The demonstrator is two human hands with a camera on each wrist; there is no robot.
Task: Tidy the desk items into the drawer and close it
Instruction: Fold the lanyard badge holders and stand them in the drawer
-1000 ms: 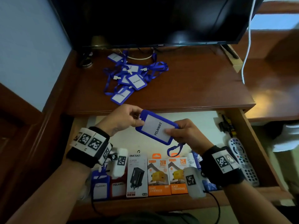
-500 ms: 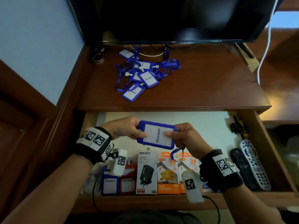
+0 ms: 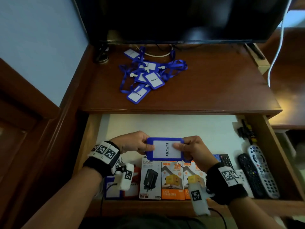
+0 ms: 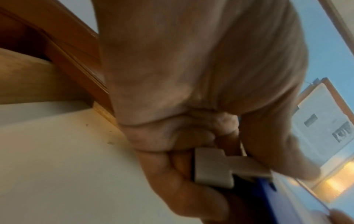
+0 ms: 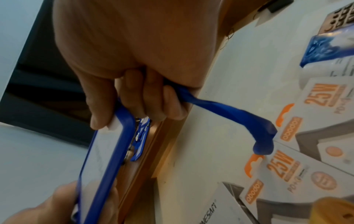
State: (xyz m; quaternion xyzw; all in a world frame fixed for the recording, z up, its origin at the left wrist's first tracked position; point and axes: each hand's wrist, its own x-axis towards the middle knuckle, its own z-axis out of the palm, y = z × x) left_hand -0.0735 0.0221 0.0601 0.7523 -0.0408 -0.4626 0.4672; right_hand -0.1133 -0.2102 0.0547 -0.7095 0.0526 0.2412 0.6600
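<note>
Blue-framed plastic "PELAWAT" badge holder (image 3: 165, 149) hangs level over the open wooden drawer (image 3: 270, 146), left hand (image 3: 132, 142) and right hand (image 3: 194, 150) pinching opposite ends, blue lanyard strap (image 5: 226, 112) bunched in the right fingers, likely for neat placement.

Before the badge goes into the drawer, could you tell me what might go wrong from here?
1. A loop of the blue lanyard hangs loose from the right hand; it could drape over the charger boxes or catch as the drawer closes.
2. Both hands pinch the badge holder only at its edges, the left hand near the white clip, so it might slip.
3. The pile of badges on the desk looks tangled; one may drag the others.
</note>
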